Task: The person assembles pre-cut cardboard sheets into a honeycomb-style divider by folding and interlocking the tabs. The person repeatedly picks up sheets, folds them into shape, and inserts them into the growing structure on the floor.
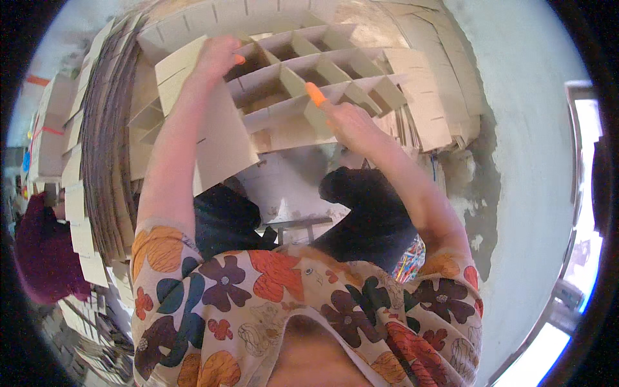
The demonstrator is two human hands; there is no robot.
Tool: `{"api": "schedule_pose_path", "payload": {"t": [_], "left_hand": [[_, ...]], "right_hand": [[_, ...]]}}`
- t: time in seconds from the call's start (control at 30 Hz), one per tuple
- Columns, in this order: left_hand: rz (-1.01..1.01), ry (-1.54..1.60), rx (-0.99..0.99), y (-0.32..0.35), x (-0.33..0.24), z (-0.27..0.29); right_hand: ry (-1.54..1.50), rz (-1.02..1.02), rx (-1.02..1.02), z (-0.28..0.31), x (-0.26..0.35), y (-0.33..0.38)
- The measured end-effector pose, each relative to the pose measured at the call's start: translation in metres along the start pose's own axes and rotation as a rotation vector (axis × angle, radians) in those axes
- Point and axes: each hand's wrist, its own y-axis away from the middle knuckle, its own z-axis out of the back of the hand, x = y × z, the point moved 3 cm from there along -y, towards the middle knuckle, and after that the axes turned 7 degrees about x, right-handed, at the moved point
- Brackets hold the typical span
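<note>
A cardboard divider grid [277, 77] of crossed, slotted strips lies before me, its cells facing up. My left hand [219, 59] is closed at the grid's left end, over the top of a flat cardboard panel [222, 138] that slants down below my forearm. One of its fingertips wears an orange cover. At the grid's near right side my right hand [353, 122] is closed around a cardboard strip [316, 117]. An orange-covered digit [314, 95] points up along the strip, while the hand's other fingers are partly hidden.
Tall stacks of cardboard sheets [106, 135] stand at the left. Slotted cardboard pieces [422, 97] lie right of the grid, near a pale wall [535, 161]. My dark-clad knees [371, 203] are below the work. A person's maroon garment [48, 251] shows at far left.
</note>
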Motion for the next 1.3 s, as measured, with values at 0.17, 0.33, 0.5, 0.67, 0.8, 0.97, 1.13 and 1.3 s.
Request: {"api": "schedule_pose_path", "payload": {"t": [0.17, 0.33, 0.5, 0.67, 0.8, 0.97, 1.13, 1.3], "left_hand": [[0.147, 0.092, -0.438, 0.066, 0.023, 0.036], [0.41, 0.198, -0.519, 0.13, 0.045, 0.026], [0.376, 0.268, -0.4, 0.142, 0.013, 0.014], [0.46, 0.373, -0.61, 0.164, 0.006, 0.026], [0.315, 0.564, -0.6, 0.187, 0.001, 0.028], [0.035, 0.42, -0.313, 0.182, -0.048, 0.006], [0.059, 0.44, -0.18, 0.169, -0.066, -0.013], [0.023, 0.389, -0.257, 0.164, -0.07, -0.02]], "right_hand": [[0.268, 0.048, -0.548, 0.027, 0.048, 0.034], [-0.939, -0.139, -0.149, -0.045, 0.089, 0.01], [-1.511, -0.089, 0.001, -0.072, 0.137, -0.023], [-0.967, 0.078, -0.323, -0.037, 0.145, -0.007], [-0.388, 0.18, -0.703, 0.006, 0.111, 0.034], [-0.197, 0.143, -0.635, 0.037, 0.087, 0.051], [-0.192, 0.238, -0.595, 0.038, 0.103, 0.04], [-0.107, 0.325, -0.473, 0.026, 0.09, 0.014]]}}
